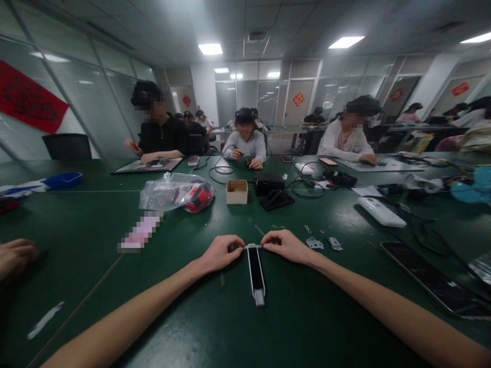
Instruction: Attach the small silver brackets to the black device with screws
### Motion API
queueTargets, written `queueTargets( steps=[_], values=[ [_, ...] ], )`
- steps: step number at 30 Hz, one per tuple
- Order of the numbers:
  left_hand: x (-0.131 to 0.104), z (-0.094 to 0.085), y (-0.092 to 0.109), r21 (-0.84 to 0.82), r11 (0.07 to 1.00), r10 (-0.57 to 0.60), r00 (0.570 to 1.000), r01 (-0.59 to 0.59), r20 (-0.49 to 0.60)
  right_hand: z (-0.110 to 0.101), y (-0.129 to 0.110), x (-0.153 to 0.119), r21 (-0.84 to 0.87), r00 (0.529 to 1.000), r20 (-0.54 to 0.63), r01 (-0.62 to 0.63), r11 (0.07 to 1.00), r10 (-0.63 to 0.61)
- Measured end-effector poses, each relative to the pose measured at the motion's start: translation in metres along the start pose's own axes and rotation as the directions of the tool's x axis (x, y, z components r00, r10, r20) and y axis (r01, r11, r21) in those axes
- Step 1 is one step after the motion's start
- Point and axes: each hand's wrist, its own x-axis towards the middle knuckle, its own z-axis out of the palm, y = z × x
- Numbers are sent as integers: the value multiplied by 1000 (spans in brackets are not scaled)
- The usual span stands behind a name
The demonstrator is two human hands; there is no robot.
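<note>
A long, narrow device (257, 270) with a pale frame and a black middle lies on the green table, its grey end piece (260, 298) toward me. Across its far end runs a thin, light crosspiece (253, 246). My left hand (222, 251) pinches the left end of this crosspiece between thumb and fingers. At the opposite end, my right hand (287, 246) pinches it in the same way. Just right of my right hand lie two small metal plates, one nearer (315, 243) and one farther right (335, 244), with several tiny parts (307, 229) behind them.
Beyond my hands stand a small open box (237, 192), a black case (269, 182) and a plastic bag (176, 193) with red items. A dark phone-like slab (429, 276), a white device (381, 212) and cables lie right. Another person's hand (16, 257) rests left; co-workers sit opposite.
</note>
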Motion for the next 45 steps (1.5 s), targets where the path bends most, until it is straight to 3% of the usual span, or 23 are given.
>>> queueTargets(
  steps=[13, 23, 35, 39, 45],
  values=[
    [0, 1, -3, -32, 999, 10, 1000, -10, -13, 7, -12, -2, 40, 994, -103, -35, 999, 39],
    [1, 2, -5, -29, 1000, -10, 1000, 10, -4, 21, -12, -4, 15, 983, -183, 21, 1000, -18],
    [0, -1, 2, -10, 1000, -19, 1000, 19, 16, 24, -15, -8, -52, 980, -189, 45, 998, -55],
    [-1, -3, 1, -22, 1000, -19, 1000, 19, 0, 5, -20, -6, -169, 987, -133, 64, 984, -87],
    [-1, -1, -3, -53, 999, 7, 1000, -7, 4, -67, -14, -13, -447, 997, -49, -76, 891, 60]
  ],
)
